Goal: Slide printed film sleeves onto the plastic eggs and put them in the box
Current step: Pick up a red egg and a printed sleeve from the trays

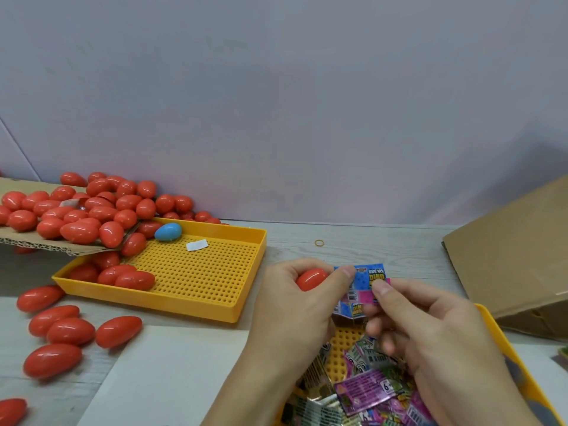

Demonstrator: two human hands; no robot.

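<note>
My left hand point(295, 302) grips a red plastic egg point(312, 278), its thumb also on the edge of a blue and pink printed film sleeve point(367, 279). My right hand point(430, 330) pinches the same sleeve from the right, just beside the egg's tip. Below my hands a yellow tray point(495, 327) holds a heap of loose printed sleeves point(362, 392). The cardboard box point(516, 250) lies on its side at the right.
A yellow perforated tray point(196, 281) at centre left holds several red eggs, a blue egg point(168, 231) and a white slip. A cardboard flap point(46, 241) piled with red eggs overhangs it. More red eggs point(61, 330) lie loose on the table's left. A rubber band point(319, 242) lies behind my hands.
</note>
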